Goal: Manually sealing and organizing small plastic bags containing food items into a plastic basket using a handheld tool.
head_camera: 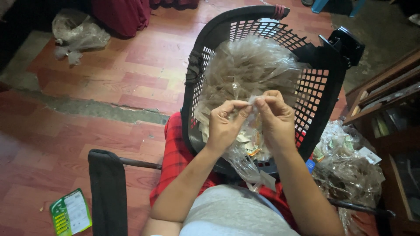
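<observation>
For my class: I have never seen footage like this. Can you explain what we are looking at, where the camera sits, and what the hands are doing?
There is no machine here, just a person at work. The single picture comes from a camera worn on the person's head, looking down, so you see their own arms from above. The left hand and right hand pinch a small clear plastic bag between the fingertips. Below the hands, on the person's lap, rests a black plastic basket heaped with more clear bags. A further pile of bags lies to the right. On the reddish floor at lower left lies a green and white packet.
</observation>
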